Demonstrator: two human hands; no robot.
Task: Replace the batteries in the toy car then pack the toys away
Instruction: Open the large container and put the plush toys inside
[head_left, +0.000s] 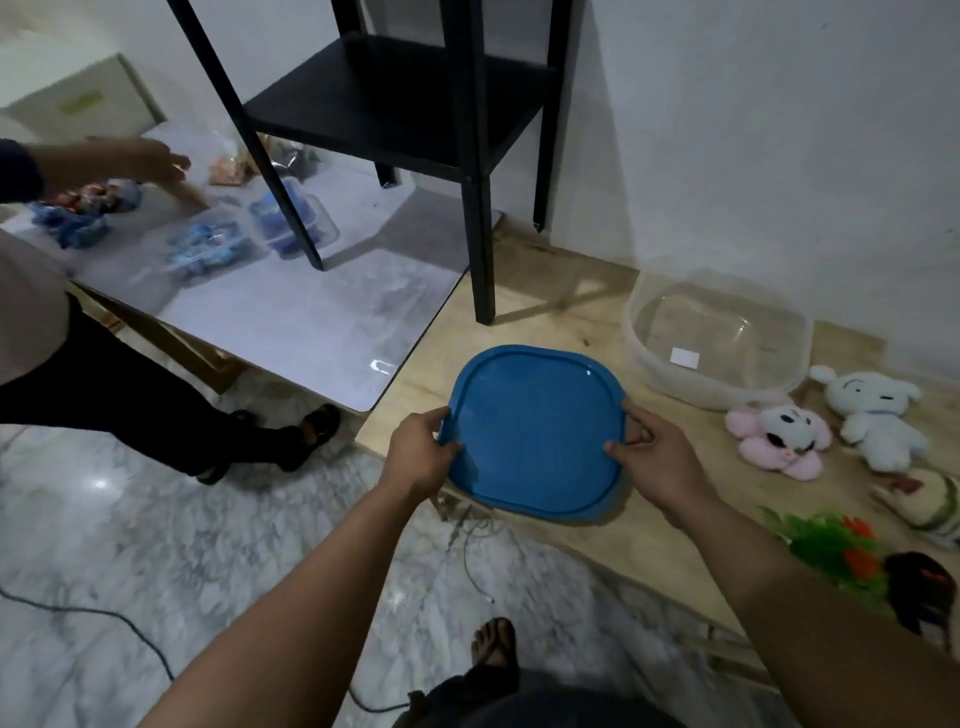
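Observation:
Both my hands hold a blue square lid (535, 431) just above the wooden surface (597, 525). My left hand (421, 454) grips its left edge and my right hand (652, 452) grips its right edge. Behind it to the right stands a clear plastic tub (719, 335), open and with nothing inside. Right of the lid lie a pink plush toy (776, 441), a white plush toy (878, 415), a striped plush (930, 501), a green and orange toy (836, 551) and a dark toy (922, 592) at the frame's edge.
A black stand (467, 119) rests across the wooden surface and a grey-topped table (311, 322). On that table sit clear boxes of blue items (291, 218) and small packets. Another person (78, 364) stands at left, a hand (150, 161) reaching over that table. Cables lie on the marble floor.

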